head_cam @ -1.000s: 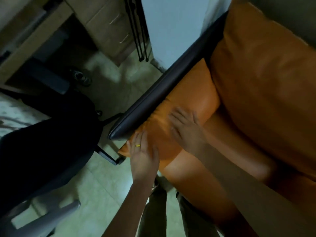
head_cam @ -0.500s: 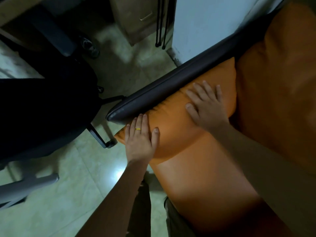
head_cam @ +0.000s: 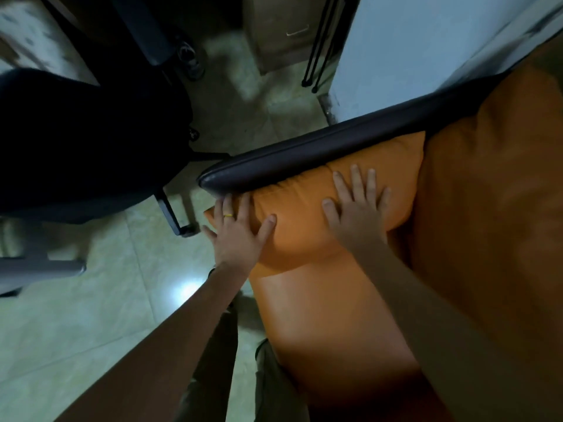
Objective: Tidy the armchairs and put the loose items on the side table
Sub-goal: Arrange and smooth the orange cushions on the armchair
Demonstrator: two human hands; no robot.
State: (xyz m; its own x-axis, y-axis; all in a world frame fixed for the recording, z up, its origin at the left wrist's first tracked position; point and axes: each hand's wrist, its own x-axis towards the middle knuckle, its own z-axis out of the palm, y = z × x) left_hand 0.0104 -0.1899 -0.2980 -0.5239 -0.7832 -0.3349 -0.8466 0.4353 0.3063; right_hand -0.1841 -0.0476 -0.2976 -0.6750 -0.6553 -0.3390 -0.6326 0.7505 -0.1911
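Pressing flat on the orange cushion (head_cam: 300, 217), left hand (head_cam: 240, 236) and right hand (head_cam: 356, 220), both open-palmed, gripping nothing.

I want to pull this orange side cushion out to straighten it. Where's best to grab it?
Probably its front end, coming from the front: that corner of the orange side cushion pokes out past the seat, free to pinch. Its long edge is wedged against the dark armrest, its rear against the back cushion.
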